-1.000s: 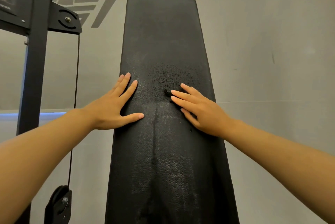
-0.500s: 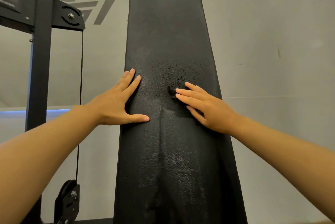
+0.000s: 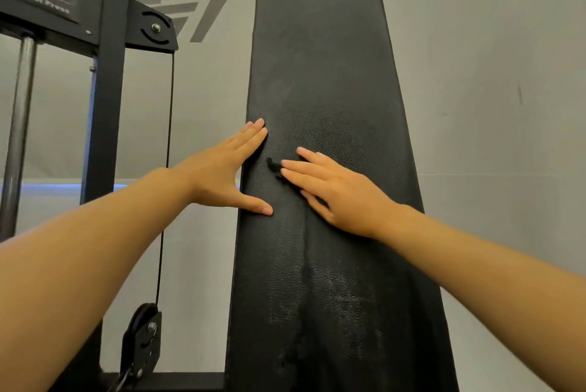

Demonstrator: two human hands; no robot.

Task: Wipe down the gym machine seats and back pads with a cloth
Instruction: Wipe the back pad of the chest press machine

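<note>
A tall black back pad stands upright in front of me, narrower at the top, with damp-looking streaks down its lower half. My left hand lies flat at the pad's left edge, fingers straight and thumb spread onto the pad. My right hand presses flat on the pad's middle, fingers straight and pointing left. A small dark scrap of cloth pokes out past its fingertips; the rest of the cloth is hidden under the hand.
Left of the pad rises the machine's black frame post with a thin cable running down to a pulley. A steel guide rod stands at the far left. A grey wall is behind.
My right hand has slid left across the pad with the cloth under it. My left hand has shifted to the pad's left edge. My view has turned a little to the left.
</note>
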